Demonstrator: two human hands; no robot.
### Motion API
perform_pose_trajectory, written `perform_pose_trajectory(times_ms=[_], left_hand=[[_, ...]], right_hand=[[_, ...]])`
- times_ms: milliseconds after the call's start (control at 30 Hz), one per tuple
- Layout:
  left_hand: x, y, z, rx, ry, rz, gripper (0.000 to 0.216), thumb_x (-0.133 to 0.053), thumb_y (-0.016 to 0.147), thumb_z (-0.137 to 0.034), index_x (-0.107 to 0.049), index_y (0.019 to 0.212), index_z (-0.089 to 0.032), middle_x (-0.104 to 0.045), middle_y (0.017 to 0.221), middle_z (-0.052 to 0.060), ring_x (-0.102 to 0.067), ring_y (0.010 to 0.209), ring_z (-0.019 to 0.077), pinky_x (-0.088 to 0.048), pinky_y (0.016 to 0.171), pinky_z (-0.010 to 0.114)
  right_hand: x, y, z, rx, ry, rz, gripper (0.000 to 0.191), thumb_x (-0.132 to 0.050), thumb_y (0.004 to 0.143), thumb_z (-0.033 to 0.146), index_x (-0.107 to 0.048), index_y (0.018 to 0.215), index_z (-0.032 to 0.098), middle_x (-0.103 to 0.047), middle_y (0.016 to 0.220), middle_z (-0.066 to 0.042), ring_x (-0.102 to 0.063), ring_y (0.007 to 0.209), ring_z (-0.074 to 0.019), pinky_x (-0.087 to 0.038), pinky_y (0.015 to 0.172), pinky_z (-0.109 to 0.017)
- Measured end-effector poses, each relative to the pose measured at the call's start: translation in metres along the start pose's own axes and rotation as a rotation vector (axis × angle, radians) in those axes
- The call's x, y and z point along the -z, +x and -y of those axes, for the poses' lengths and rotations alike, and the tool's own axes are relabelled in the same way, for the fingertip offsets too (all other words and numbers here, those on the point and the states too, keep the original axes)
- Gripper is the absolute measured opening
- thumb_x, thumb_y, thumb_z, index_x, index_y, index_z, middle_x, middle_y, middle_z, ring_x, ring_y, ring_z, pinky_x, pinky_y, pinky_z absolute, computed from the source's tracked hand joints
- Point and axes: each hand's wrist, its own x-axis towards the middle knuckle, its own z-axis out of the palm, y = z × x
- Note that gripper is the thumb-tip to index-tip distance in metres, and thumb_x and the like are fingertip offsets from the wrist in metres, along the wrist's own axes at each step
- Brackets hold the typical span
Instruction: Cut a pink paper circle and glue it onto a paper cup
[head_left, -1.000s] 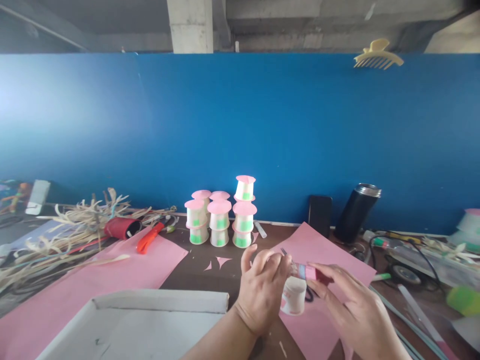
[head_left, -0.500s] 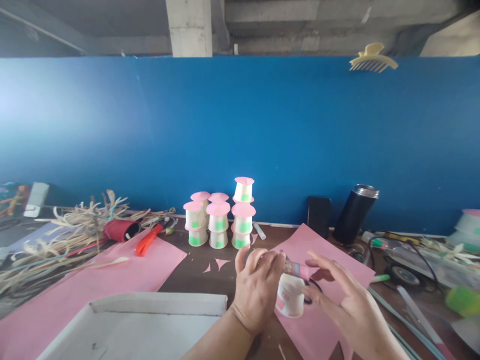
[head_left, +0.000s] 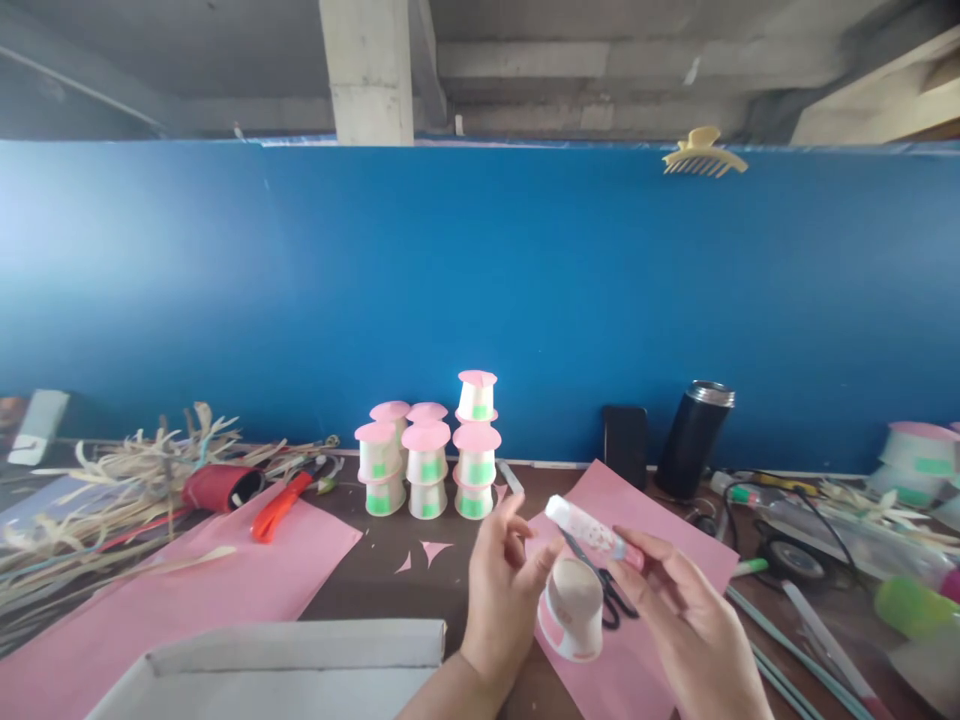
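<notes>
Between finger and thumb my right hand point(head_left: 679, 610) grips the pink end of a glue stick point(head_left: 589, 527), whose white end points up and left. My left hand point(head_left: 504, 590) is just left of it, fingers curled loosely apart and holding nothing. Below the glue stick an upside-down white paper cup point(head_left: 574, 610) with pink marks stands on a pink paper sheet point(head_left: 667, 530). Black-handled scissors point(head_left: 619, 603) lie behind the cup, partly hidden by it. Farther back stand stacked white cups point(head_left: 427, 495) with green patches and pink paper discs.
At the left are a pile of pale strips point(head_left: 142, 470), a red roll point(head_left: 217, 488) and an orange bundle point(head_left: 279, 508). A white box point(head_left: 300, 640) is in front. A black flask point(head_left: 694, 440) and a phone point(head_left: 625, 440) stand at the blue partition point(head_left: 525, 280).
My left hand has come off the glue stick and turned, its fingers loosening. The glue stick is now in my right hand, raised above the cup. The view has tilted up slightly.
</notes>
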Motion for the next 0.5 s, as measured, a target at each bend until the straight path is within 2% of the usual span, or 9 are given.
perform_pose_trajectory(times_ms=[100,167,233,300,500], left_hand=[[-0.002,-0.001,-0.009,0.196,-0.433,0.236,0.055,-0.069,0.075,-0.046,-0.057,0.12,-0.017,-0.063,0.087,0.004,-0.055,0.072,0.0126,-0.045,0.069,0.026],[-0.003,-0.002,-0.015,0.272,-0.603,0.298,0.05,-0.073,0.073,-0.042,-0.061,0.113,-0.015,-0.062,0.077,0.001,-0.053,0.065,0.0101,-0.043,0.067,0.024],[-0.003,-0.001,-0.018,0.304,-0.685,0.299,0.043,-0.074,0.072,-0.041,-0.064,0.104,-0.014,-0.057,0.063,-0.003,-0.045,0.053,0.006,-0.04,0.06,0.022],[-0.003,-0.001,-0.019,0.313,-0.714,0.275,0.038,-0.074,0.072,-0.04,-0.064,0.097,-0.014,-0.055,0.059,-0.004,-0.039,0.047,0.0038,-0.037,0.055,0.02],[-0.001,0.002,-0.022,0.341,-0.718,0.252,0.04,-0.075,0.07,-0.043,-0.064,0.094,-0.014,-0.062,0.065,0.001,-0.052,0.054,0.0091,-0.038,0.055,0.021]], right_hand=[[-0.006,-0.007,-0.001,0.01,0.045,0.071,0.035,-0.069,0.077,0.041,-0.064,0.106,0.023,-0.073,0.093,-0.004,-0.07,0.082,-0.022,-0.059,0.065,-0.022],[-0.011,-0.01,0.0,0.03,0.069,0.098,0.033,-0.07,0.076,0.041,-0.065,0.105,0.024,-0.073,0.091,-0.003,-0.07,0.08,-0.0214,-0.059,0.064,-0.021],[-0.013,-0.01,0.001,0.029,0.087,0.095,0.034,-0.07,0.076,0.04,-0.065,0.106,0.025,-0.073,0.093,-0.004,-0.07,0.081,-0.0212,-0.059,0.063,-0.021],[-0.014,-0.009,0.002,0.027,0.085,0.087,0.036,-0.07,0.077,0.04,-0.063,0.109,0.024,-0.072,0.096,-0.005,-0.07,0.083,-0.0218,-0.059,0.062,-0.022],[-0.002,-0.002,-0.007,0.019,-0.094,0.172,0.034,-0.067,0.078,0.044,-0.064,0.105,0.023,-0.074,0.098,-0.005,-0.071,0.083,-0.0228,-0.06,0.069,-0.025]])
